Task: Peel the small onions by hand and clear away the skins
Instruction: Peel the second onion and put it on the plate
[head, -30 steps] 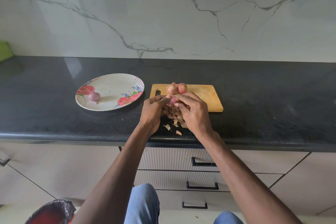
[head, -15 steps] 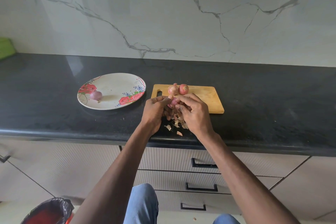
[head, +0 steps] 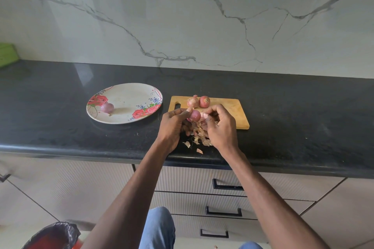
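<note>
The floral plate on the black desk holds a single peeled onion, sitting toward its left side. Just right of the plate lies the wooden cutting board, with two unpeeled onions touching each other near its far edge. Over the board's near left corner, the left hand grips a half-peeled onion in curled fingers, while the right hand pinches at the skin beside it. Below the hands a heap of loose skins spreads close to the desk's front edge, a few scraps lying apart from it. The desk stretches bare and dark well to the right of the board and left of the plate. A lined bin stands on the floor, lower left.
</note>
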`<state>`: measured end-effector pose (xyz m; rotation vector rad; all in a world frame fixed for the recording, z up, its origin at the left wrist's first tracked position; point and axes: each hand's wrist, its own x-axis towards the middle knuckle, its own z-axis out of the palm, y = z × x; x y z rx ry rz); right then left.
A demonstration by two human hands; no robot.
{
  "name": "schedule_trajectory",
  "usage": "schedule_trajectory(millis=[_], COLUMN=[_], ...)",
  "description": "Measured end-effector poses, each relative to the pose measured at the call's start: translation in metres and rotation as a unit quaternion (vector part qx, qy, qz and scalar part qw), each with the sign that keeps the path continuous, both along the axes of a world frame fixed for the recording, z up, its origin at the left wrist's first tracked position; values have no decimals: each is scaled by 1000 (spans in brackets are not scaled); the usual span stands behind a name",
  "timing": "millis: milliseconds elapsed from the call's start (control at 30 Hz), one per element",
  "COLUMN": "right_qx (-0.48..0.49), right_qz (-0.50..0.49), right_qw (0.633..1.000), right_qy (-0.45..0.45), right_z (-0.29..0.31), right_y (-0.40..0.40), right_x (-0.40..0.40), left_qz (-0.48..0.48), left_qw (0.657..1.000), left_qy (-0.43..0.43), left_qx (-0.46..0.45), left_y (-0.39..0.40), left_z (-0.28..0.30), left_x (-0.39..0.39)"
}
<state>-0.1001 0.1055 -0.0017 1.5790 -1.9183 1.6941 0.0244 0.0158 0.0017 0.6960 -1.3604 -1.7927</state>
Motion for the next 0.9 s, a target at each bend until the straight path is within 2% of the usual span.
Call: schedule_trajectory(millis=[200, 500, 733, 900], right_qx=[-10, 11, 39, 40], right_qz=[29, 37, -9, -34], right_qw=[998, 996, 985, 982], right_qy=[58, 85, 165, 180], right_z=[-2, -6, -10, -10], right_y=[-2, -7, -10, -12], right_x=[0, -1, 7, 8], left_qz=[-6, 3, 6, -1], left_qw=[1000, 999, 999, 1000], left_qy=[6, -22, -28, -5], left_qx=[-1, -30, -26, -8], left_y=[0, 2, 3, 2], left_z=[1, 2, 3, 1], left_x=[0, 0, -2, -2])
